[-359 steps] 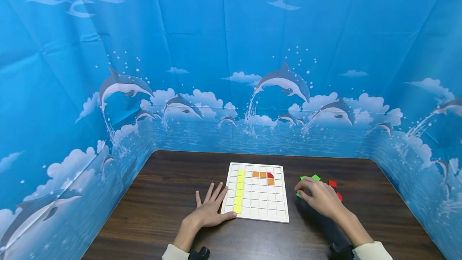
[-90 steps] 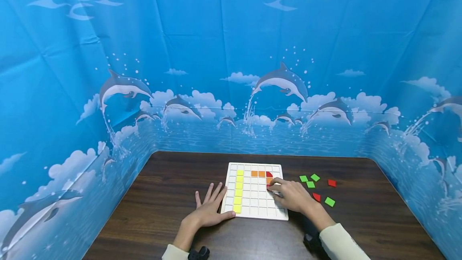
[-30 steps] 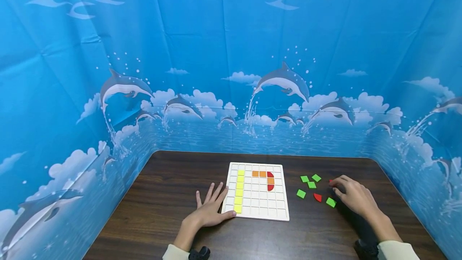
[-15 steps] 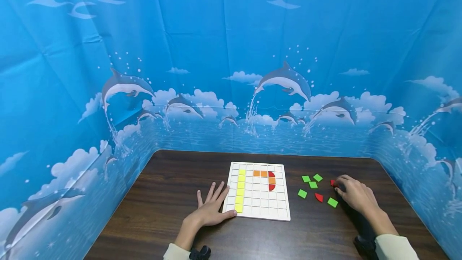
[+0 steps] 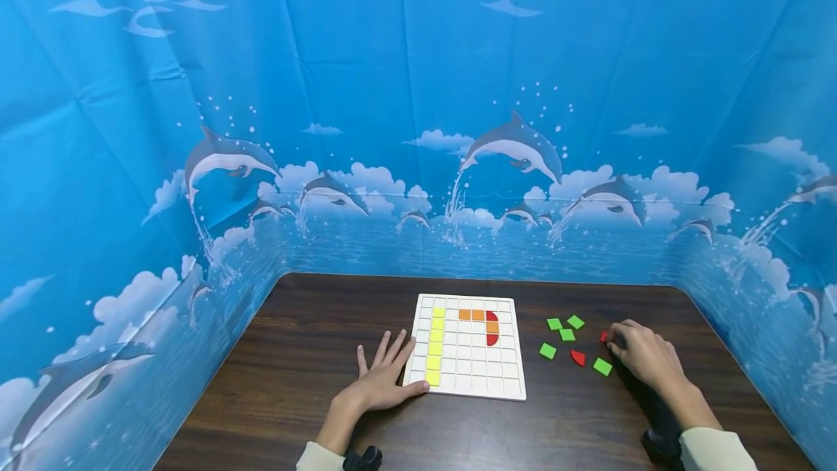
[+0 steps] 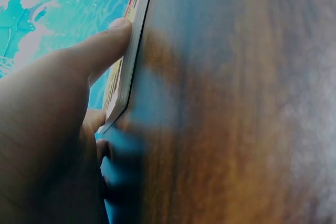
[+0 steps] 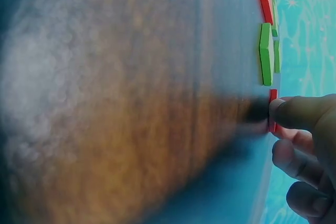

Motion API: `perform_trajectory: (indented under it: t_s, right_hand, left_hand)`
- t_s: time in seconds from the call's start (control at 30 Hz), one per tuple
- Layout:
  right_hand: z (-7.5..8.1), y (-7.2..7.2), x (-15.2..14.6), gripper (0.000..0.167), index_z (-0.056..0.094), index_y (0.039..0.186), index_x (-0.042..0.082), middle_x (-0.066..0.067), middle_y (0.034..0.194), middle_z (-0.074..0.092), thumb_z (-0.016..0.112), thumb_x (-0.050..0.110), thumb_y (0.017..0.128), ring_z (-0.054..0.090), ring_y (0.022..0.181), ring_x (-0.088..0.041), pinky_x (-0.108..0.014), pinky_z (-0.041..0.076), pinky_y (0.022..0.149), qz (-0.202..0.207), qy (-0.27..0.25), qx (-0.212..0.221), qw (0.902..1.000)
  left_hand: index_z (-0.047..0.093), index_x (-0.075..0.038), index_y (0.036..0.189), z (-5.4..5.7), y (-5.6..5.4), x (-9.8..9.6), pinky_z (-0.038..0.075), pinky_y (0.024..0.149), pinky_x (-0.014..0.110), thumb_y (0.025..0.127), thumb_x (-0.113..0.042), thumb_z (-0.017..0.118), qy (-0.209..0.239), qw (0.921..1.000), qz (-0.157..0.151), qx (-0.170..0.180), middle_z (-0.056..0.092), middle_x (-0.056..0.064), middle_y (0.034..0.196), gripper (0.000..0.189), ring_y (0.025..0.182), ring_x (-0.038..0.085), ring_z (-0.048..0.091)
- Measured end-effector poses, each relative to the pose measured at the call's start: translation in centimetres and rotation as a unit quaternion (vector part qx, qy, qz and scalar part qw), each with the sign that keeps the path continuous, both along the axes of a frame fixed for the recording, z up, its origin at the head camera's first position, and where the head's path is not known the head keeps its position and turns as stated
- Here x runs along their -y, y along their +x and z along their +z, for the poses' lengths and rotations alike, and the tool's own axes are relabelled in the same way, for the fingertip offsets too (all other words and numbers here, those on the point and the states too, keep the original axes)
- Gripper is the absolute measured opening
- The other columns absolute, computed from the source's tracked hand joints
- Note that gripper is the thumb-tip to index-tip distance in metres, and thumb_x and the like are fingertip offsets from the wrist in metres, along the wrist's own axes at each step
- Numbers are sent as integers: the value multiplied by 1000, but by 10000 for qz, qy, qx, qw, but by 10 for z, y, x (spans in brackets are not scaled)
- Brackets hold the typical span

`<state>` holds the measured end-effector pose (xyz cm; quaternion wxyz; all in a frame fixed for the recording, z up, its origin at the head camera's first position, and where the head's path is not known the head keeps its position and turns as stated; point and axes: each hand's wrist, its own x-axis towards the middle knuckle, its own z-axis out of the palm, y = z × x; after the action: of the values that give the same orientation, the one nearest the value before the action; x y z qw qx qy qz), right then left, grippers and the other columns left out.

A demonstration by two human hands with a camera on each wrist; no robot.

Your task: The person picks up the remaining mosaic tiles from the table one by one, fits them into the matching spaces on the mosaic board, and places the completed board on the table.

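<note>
Across the dark table [image 5: 275,384] we see the gridded board [image 5: 480,368], its near-left corner under the left hand [image 5: 379,387], fingers spread, thumb on the near edge. Well right of the board, the right hand [image 5: 644,355] angles in from near right, pinching a red piece [image 5: 604,337] at its left; we cannot tell the piece's long axis.

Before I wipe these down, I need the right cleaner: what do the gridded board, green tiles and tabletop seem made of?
Gridded board: probably matte wood or wood composite; pale cream surface with thin grid lines.
Green tiles: smooth-looking painted wood or plastic, hard to tell; faces and edges both green.
Tabletop: wood or wood-look laminate, satin; dark streaked grain with a soft sheen.
</note>
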<state>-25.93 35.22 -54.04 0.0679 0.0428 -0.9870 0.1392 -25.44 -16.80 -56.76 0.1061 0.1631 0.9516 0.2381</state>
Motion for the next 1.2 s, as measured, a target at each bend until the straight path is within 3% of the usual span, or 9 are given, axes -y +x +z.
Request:
perform_trajectory:
  t_s: [0.27, 0.47, 0.57, 0.8, 1.07, 1.2]
  right_hand:
    - [-1, 0, 0, 4, 76, 96, 10, -23, 112, 71, 79, 9, 93, 52, 64, -19, -35, 41, 50, 6, 55, -105, 9999]
    - [0, -1, -1, 22, 77, 112, 2, -27, 115, 72, 81, 10, 92, 64, 72, -26, -43, 51, 53, 1, 48, -126, 9999]
    - [1, -1, -1, 25, 77, 117, 1, -28, 120, 70, 79, 12, 94, 67, 74, -28, -42, 50, 52, 20, -15, 12, 10000]
    - [0, 2, -1, 19, 80, 113, 5, -25, 122, 71, 78, 13, 95, 56, 64, -16, -33, 38, 47, 111, -29, -31, 9999]
    - [-1, 3, -2, 19, 81, 112, 5, -26, 123, 70, 78, 13, 95, 58, 64, -18, -33, 39, 47, 102, 22, -61, 9999]
    - [-1, 4, -2, 19, 81, 111, 6, -27, 123, 70, 78, 13, 94, 59, 65, -19, -33, 39, 47, 72, -8, -80, 9999]
  left_hand:
    - [24, -27, 172, -5, -4, 0, -22, 118, 80, 91, -83, 57, 2, 10000, 16, -5, 10, 1, 182, 103, 168, 35, -6]
    - [23, -27, 172, 0, 0, 0, -22, 117, 80, 92, -83, 56, 110, 9999, -37, -45, 11, 3, 182, 103, 168, 38, -5]
    - [22, -27, 172, 3, 3, 0, -23, 116, 81, 92, -82, 56, 211, 9998, -62, -23, 11, 5, 182, 104, 168, 40, -6]
    - [23, -24, 172, 10, 7, -1, -22, 115, 84, 93, -80, 58, 310, 9994, -119, 7, 13, 8, 181, 103, 167, 41, -5]
    - [19, -29, 173, 2, 4, 1, -23, 114, 84, 93, -82, 55, 247, 9995, -140, -142, 9, 5, 182, 103, 167, 39, -8]
    - [22, -26, 173, 5, 6, 0, -21, 115, 84, 93, -80, 57, 267, 9994, -147, -134, 11, 7, 182, 102, 167, 40, -6]
